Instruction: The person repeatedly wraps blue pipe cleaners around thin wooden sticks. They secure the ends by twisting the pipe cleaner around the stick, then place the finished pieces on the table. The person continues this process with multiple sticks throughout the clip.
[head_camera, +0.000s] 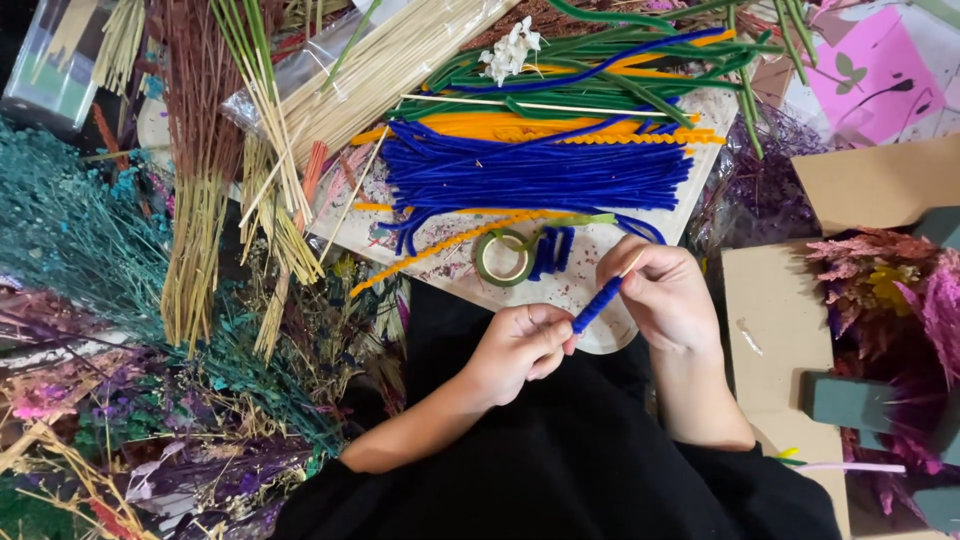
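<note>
My left hand pinches the lower end of a blue pipe cleaner that is coiled around a thin wooden stick. My right hand grips the stick's upper part, with the bare stick tip poking out above my fingers. Both hands are over my lap in black clothing, at the near edge of a pale board. On the board lie a bundle of blue pipe cleaners, orange ones, green ones and a roll of green tape.
Dried grasses and teal and purple dried flowers crowd the left. A bag of wooden sticks lies at the top. Cardboard boxes with pink dried flowers and dark green foam blocks stand at the right.
</note>
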